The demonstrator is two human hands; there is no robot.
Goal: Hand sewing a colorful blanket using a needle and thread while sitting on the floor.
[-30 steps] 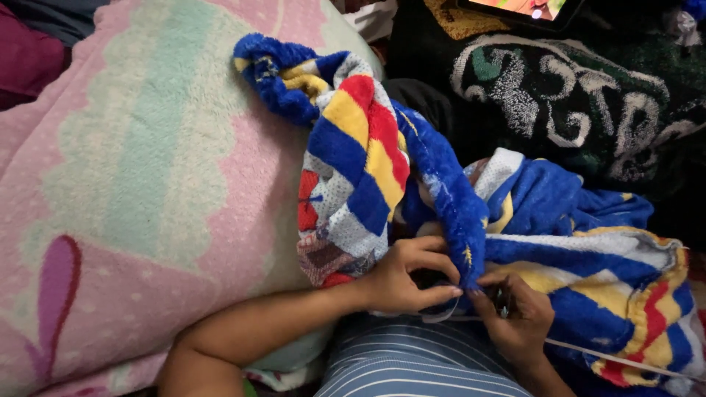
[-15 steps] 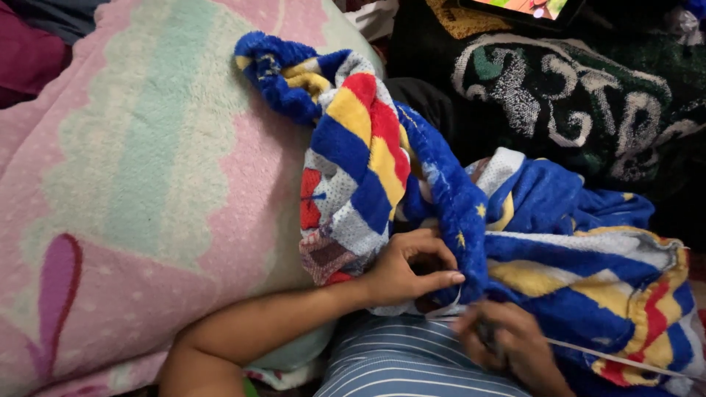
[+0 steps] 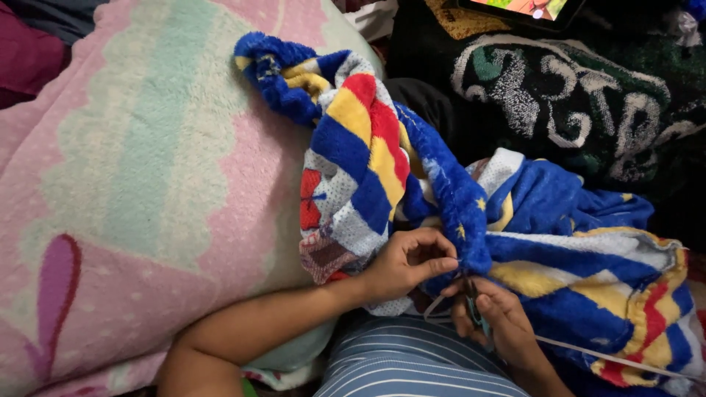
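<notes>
**Two hands at the fleece edge, small tool half hidden**

Much of what you are doing sits out of sight. Your right hand (image 3: pixel 494 322) is curled shut around a small dark tool (image 3: pixel 473 312), and only a sliver of it shows between your fingers, too little to say what kind it is. A white cord (image 3: pixel 610 353) runs from under that hand toward the right edge, where it is cut off. Your left hand (image 3: pixel 409 261) has its fingertips pressed together, pinching the blue starred edge of the striped fleece blanket (image 3: pixel 368 158); the exact spot of the pinch is covered by your fingers.

The blanket, striped blue, yellow, red and white, is bunched up from your lap over the pink plush blanket (image 3: pixel 132 184) and spills off the lower right corner. One screen (image 3: pixel 518 9) is clipped by the top edge.

Counted: two hands, one striped blanket, one pink blanket, one dark patterned blanket (image 3: pixel 566 103) behind, one cord, one tool. Your blue-and-white striped garment (image 3: pixel 401 364) shows at the bottom.
</notes>
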